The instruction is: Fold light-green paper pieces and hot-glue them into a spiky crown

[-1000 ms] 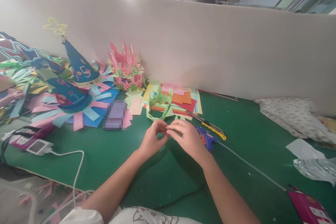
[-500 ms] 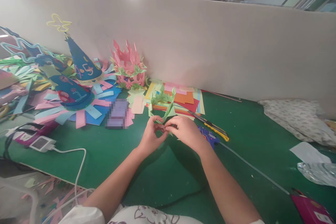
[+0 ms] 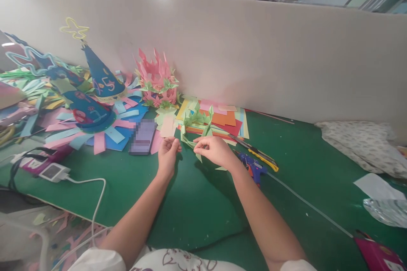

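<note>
My right hand point(image 3: 213, 151) pinches the near edge of a light green folded paper crown point(image 3: 197, 125) that stands on the green table point(image 3: 197, 203). Just left of it, my left hand point(image 3: 167, 156) has its fingers curled at the edge of a pale pink paper piece point(image 3: 168, 126); whether it grips anything I cannot tell. A stack of coloured paper sheets point(image 3: 224, 119) lies right behind the green crown. Both forearms reach in from the bottom of the view.
A pink paper crown point(image 3: 156, 79) and blue cone hats point(image 3: 103, 77) with paper strips stand at back left against a grey partition point(image 3: 254, 51). A yellow utility knife point(image 3: 260, 156) and blue glue gun point(image 3: 251, 166) lie right of my hand. White charger point(image 3: 52, 172) at left, cloth point(image 3: 359, 139) at right.
My left hand has let go of the green paper and moved left toward the pink piece. My right hand has moved slightly away from me, still on the green paper.
</note>
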Demonstrator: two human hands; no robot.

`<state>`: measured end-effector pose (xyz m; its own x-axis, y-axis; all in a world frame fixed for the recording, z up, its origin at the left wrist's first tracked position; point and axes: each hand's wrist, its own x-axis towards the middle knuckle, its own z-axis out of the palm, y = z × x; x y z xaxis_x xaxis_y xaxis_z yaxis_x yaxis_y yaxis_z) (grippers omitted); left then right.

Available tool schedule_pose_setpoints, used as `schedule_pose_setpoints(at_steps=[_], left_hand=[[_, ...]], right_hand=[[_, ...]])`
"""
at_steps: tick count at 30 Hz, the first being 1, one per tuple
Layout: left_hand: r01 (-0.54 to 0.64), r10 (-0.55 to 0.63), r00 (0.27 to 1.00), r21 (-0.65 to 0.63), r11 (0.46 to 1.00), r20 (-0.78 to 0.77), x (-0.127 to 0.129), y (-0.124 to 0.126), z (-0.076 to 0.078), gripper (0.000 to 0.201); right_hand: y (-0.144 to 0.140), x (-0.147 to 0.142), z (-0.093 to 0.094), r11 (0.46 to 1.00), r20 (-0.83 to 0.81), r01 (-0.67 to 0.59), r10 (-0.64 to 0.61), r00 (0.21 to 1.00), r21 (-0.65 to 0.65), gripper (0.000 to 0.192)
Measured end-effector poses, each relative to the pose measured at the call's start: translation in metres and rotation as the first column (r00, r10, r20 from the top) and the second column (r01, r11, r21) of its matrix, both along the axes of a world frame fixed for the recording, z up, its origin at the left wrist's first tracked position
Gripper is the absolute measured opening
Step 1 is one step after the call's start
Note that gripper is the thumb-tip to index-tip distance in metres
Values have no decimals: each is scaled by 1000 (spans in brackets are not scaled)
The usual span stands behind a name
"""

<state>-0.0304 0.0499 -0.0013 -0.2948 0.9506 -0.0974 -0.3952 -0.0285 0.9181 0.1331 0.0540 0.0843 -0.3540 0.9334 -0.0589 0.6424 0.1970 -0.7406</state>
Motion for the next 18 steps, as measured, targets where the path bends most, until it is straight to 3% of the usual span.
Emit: schedule_pose_setpoints(at_steps=[6, 10, 18], left_hand=[[107, -116, 990, -108, 988, -78, 7, -4, -11, 33], [215, -227, 973, -189, 958, -44, 10, -6, -11, 37], [409, -359, 890, -144, 901, 282, 18, 0, -5, 33]], right_hand=[[8, 7, -7, 998, -77, 57, -58, 995, -17, 12], [11, 20, -6, 992, -179, 127, -130, 975, -26, 15], [9, 29, 2, 980, -222, 169, -190, 956, -107, 19]])
